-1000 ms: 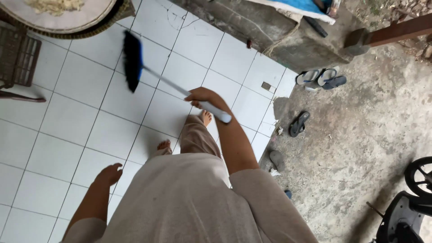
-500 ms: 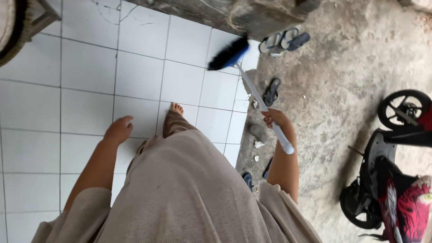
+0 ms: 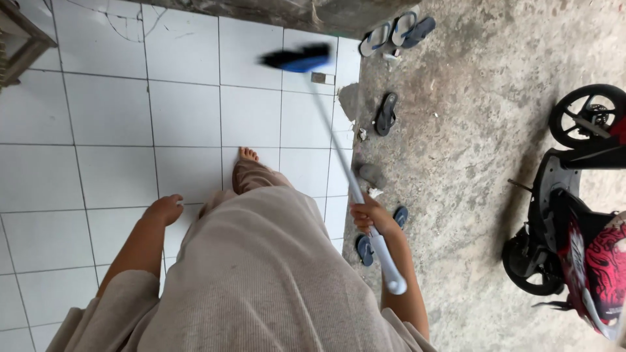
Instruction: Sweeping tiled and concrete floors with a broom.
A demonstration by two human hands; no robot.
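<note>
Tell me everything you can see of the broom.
The broom has a long, thin, pale grey-white handle that looks like plastic or metal, ending in a rounded cap near the person. Its head is blue with dark bristles, blurred, over the white tiled floor near the concrete edge. It slants away from the body. Only the right hand grips it, low on the handle.

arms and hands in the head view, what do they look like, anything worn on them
Both arms are bare from the elbow down. Loose beige ribbed sleeves of the same fabric as the garment cover the upper arms. The left hand and right hand show no gloves, watch or rings that can be made out.
</note>
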